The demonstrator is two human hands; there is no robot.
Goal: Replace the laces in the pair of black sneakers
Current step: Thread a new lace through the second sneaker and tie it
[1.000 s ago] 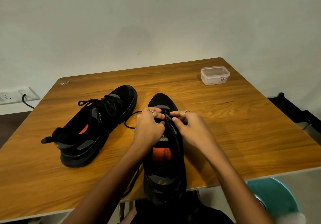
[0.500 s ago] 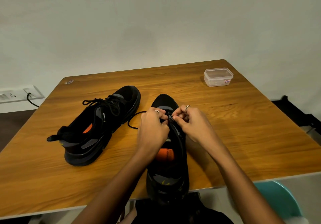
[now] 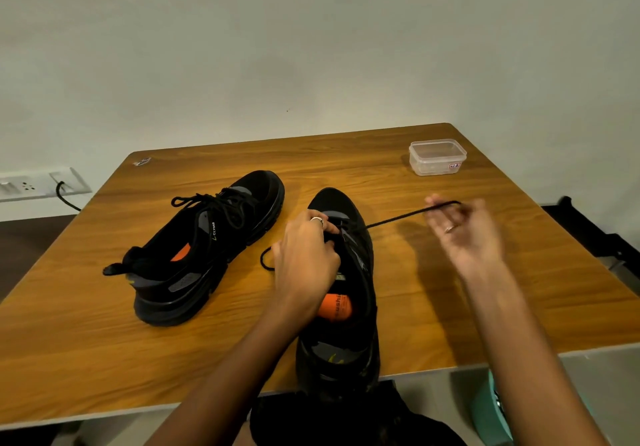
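Working on near shoe (image 3: 341, 310), lying on table (image 3: 433, 283) toe away, heel overhanging near edge, long axis running roughly straight out from body. Pinning throat of shoe at the front eyelets with left hand (image 3: 304, 255), fingers curled down onto tongue and lace crossing; exact pinch hidden under knuckles. Pulling lace (image 3: 398, 217) out to the right with right hand (image 3: 464, 234), blurred, raised clear of table; lace end passing between fingertips, so apparently pinching it, though blur is hiding the grip itself. Lace running taut from front eyelets, low and nearly level, out rightward and slightly away, i.e. almost square to shoe axis. Other lace end looping loose on table just left of shoe, below left hand. Second shoe (image 3: 204, 244) sitting well left, angled, toe up-right, fully laced and tied. Clear box (image 3: 437, 156) sitting far right corner, apart from all. Judging step: drawing slack through a low eyelet pair. Next threading likely needing free end brought back across to shoe midline; right hand holding it, left hand nearer eyelets for guiding.
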